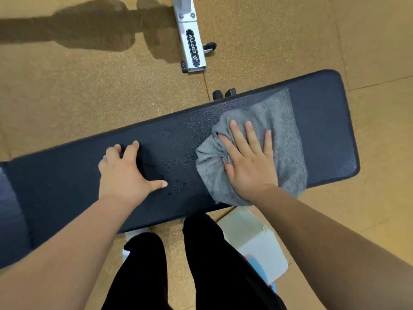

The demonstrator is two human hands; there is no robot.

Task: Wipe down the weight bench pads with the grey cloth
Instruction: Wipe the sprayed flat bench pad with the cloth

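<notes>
From the head view, the weight bench pad (67, 186) runs slantwise across the tan floor (89, 97), with its rounded right end highest in the frame. The grey cloth (283, 135) lies on the right part of the bench, reaching from the far edge to the near edge, where a fold spills just over. The right hand (250, 162) presses down on it, grip spread flat with the fingers straight, and cloth is bunched beside the thumb. A strip of bare pad remains beyond the cloth to the right end.

The left hand (125, 173) rests on the pad near the middle, fingers bent, thumb out, gripping nothing. Water droplets (176, 186) bead between the hands. Bare pad stretches away to the left. A silver frame leg (192, 45) stands well beyond the far edge.
</notes>
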